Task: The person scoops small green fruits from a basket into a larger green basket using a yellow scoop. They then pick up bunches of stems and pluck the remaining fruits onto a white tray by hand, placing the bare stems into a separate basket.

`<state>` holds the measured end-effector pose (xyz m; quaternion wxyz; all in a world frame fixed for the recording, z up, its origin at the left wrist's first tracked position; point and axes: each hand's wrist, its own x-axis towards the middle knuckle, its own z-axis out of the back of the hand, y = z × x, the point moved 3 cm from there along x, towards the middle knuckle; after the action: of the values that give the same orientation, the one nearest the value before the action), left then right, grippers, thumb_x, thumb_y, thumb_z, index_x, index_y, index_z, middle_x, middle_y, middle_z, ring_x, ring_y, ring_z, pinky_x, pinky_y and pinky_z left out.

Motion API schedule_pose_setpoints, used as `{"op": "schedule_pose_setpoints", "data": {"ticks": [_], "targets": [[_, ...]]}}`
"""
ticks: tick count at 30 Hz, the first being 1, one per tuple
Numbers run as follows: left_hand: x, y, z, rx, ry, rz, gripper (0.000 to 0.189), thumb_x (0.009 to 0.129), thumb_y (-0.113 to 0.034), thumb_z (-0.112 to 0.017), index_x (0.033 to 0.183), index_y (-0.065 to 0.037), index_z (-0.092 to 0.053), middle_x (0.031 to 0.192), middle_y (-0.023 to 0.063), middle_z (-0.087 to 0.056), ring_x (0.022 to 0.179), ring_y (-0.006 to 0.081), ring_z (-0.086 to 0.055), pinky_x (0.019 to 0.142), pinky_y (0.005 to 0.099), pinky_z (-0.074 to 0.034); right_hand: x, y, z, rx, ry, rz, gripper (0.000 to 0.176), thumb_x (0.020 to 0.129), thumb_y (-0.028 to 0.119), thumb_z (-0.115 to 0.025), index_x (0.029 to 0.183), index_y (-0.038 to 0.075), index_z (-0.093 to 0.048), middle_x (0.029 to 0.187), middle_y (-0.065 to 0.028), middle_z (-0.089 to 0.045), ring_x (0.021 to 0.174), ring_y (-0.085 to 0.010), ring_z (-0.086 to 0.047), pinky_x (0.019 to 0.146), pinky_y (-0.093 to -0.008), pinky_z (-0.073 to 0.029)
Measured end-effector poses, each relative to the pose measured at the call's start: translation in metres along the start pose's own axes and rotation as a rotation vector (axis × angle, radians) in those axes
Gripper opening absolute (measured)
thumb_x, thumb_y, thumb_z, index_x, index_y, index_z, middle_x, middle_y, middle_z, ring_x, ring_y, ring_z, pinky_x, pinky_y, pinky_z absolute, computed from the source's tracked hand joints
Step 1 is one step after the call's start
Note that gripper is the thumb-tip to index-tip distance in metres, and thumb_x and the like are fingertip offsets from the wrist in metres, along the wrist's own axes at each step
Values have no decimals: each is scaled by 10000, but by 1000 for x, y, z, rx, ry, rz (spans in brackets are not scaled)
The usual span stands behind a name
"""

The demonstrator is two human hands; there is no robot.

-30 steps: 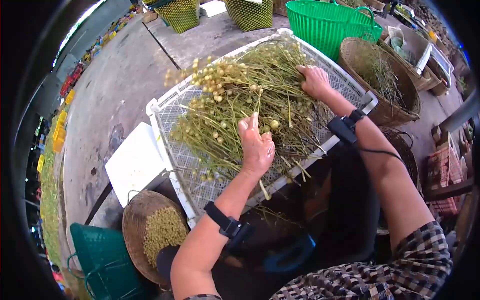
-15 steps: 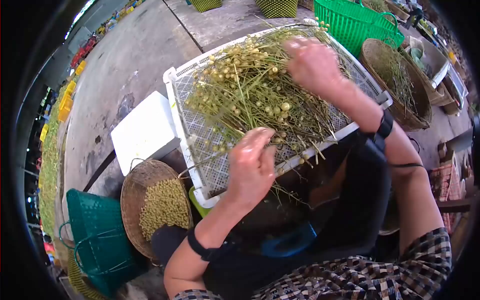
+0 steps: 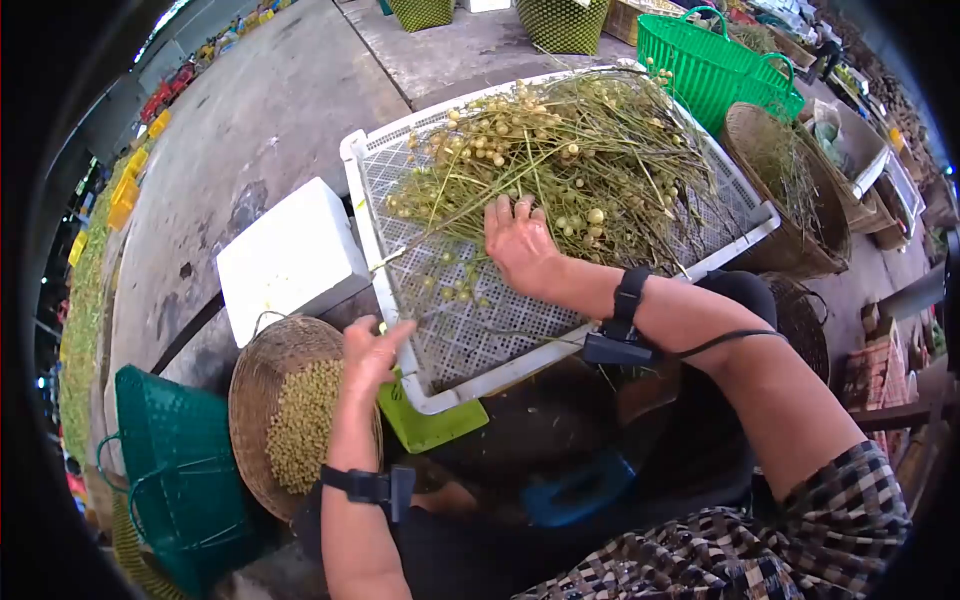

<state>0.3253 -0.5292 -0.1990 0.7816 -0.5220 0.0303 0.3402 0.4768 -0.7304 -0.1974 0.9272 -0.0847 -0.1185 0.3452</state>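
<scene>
The right hand (image 3: 522, 245), fingers spread, now meets the fruiting stems' (image 3: 575, 170) near edge; the left hand (image 3: 370, 355), also spread, has shifted to the tray's (image 3: 490, 345) corner, apparently leaving one hand working.

The mesh tray (image 3: 470, 345) is showing white, the stalks (image 3: 625, 190) olive-brown, the fruits (image 3: 596, 216) yellowish-green; the shirt (image 3: 690, 560) is displaying dark-and-pale checks, the handled basket (image 3: 712, 75) bright green.

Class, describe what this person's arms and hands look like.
The left hand and right hand are bare. Each forearm wears a black strap with a dark boxy device. The right arm has a thin dark cable and a short checked sleeve.
</scene>
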Motion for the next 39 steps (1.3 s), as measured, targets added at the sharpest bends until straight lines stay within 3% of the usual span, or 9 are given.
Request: {"op": "schedule_pose_setpoints", "data": {"ticks": [2, 6, 8, 10, 21, 23, 30, 37, 39], "targets": [[23, 28, -28, 171, -70, -344, 468, 734, -254, -721, 1066, 60, -618, 847, 180, -684, 776, 279, -668, 736, 383, -510, 0, -4, -10, -169, -165, 67, 624, 746, 84, -660, 1239, -199, -403, 1179, -337, -495, 1020, -507, -554, 754, -476, -544], [38, 49, -29, 149, -188, -231, 363, 754, -228, -686, 1007, 31, -649, 854, 218, -678, 812, 335, -672, 756, 412, -502, 3, -31, 10, -213, 41, 49, 667, 714, 0, -612, 1302, -168, -345, 1244, -352, -464, 949, -415, -607, 642, -432, -566], [37, 42, -31, 284, -246, -364, 293, 767, -191, -645, 953, 35, -642, 860, 249, -666, 849, 393, -654, 762, 437, -497, 9, -63, 17, -143, 27, 23, 659, 742, -4, -634, 1295, -196, -330, 975, -238, -566, 751, -331, -645, 514, -362, -546], [34, 39, -34, 290, -252, -353, 288, 768, -181, -632, 945, 45, -627, 866, 258, -660, 855, 411, -645, 765, 446, -495, 5, -90, 26, -242, -114, -33, 635, 748, -43, -612, 1298, -189, -328, 978, -239, -577, 774, -276, -654, 529, -338, -557], [41, 43, -32, 375, -279, -375, 338, 750, -170, -601, 1010, 44, -570, 954, 262, -632, 933, 437, -603, 826, 463, -466, -14, -242, 29, -69, -150, -363, 487, 772, 51, -567, 1214, -96, -424, 957, -201, -630, 814, -372, -670, 660, -455, -546], [42, 48, -31, 319, -254, -401, 335, 749, -166, -606, 1007, 45, -575, 962, 261, -629, 938, 433, -601, 827, 460, -465, -18, -258, 14, 10, -88, -392, 556, 741, 37, -554, 1259, -55, -375, 1100, -244, -589, 818, -417, -641, 678, -519, -515], [37, 39, -31, 351, -259, -427, 288, 740, -132, -625, 966, 44, -596, 916, 248, -639, 907, 416, -617, 802, 447, -472, -50, -201, -32, -58, -203, -283, 654, 741, 27, -576, 1337, -68, -324, 1096, -206, -534, 872, -374, -609, 692, -464, -538], [23, 29, -17, 351, -173, -378, 297, 687, -168, -651, 891, 36, -580, 846, 263, -647, 853, 437, -625, 750, 465, -483, -43, -181, 38, -13, 86, -238, 481, 744, 60, -598, 1192, -58, -468, 993, -252, -599, 905, -374, -616, 733, -484, -523], [23, 28, -10, 395, -200, -367, 292, 681, -157, -641, 891, 37, -579, 840, 267, -644, 851, 443, -621, 744, 466, -483, -35, -150, 67, -94, -22, -181, 401, 756, 58, -591, 1132, -51, -506, 976, -240, -608, 895, -361, -624, 732, -467, -530]]}}
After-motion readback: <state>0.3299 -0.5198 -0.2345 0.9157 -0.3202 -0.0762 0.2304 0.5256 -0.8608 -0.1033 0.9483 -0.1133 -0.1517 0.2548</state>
